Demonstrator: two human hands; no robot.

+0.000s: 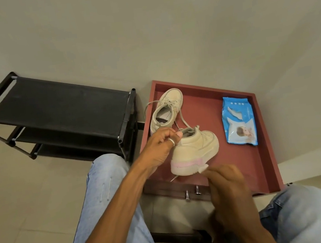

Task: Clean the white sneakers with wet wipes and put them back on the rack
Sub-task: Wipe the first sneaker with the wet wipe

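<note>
My left hand point(159, 145) grips the collar of a white sneaker point(197, 151) with a pink heel band, tilting it on its side over the red tray table point(261, 149). My right hand point(224, 180) pinches a small white wet wipe point(202, 168) against the sneaker's sole edge near the heel. The second white sneaker point(166, 108) stands upright at the tray's far left, its laces trailing loose. A blue pack of wet wipes point(239, 121) lies flat on the right side of the tray.
A black three-tier shoe rack point(55, 106) stands to the left of the tray against the wall. My knees in light blue jeans point(108, 199) flank the table. Beige tiled floor point(24, 210) lies to the left.
</note>
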